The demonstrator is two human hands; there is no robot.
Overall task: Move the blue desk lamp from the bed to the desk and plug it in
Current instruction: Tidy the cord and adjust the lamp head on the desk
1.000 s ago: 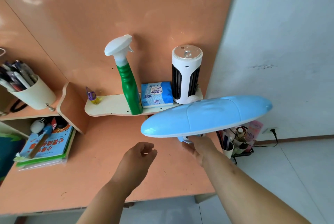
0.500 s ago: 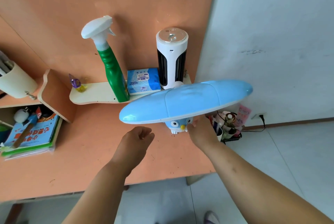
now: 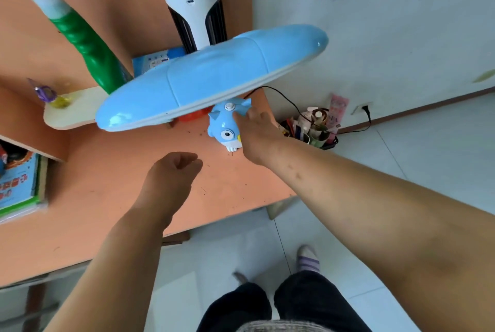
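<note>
The lamp (image 3: 211, 77) is stood on the orange counter (image 3: 112, 187) near its right edge, its owl-shaped body clamped in the grip of the right hand (image 3: 258, 133). The left hand (image 3: 171, 173) is held loosely curled, empty, above the counter just in front

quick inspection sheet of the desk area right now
surface: orange desk, front mostly bare
job's things: blue lamp standing at desk's right edge on its owl-shaped base
clutter: green spray bottle, tissue pack, white tower device on the shelf; books at left
grippers: right hand grips the base; left hand loosely curled, empty
cables: black cord behind the lamp; a plug in the wall outlet
surroundings: white wall, tiled floor, basket of bottles
</note>
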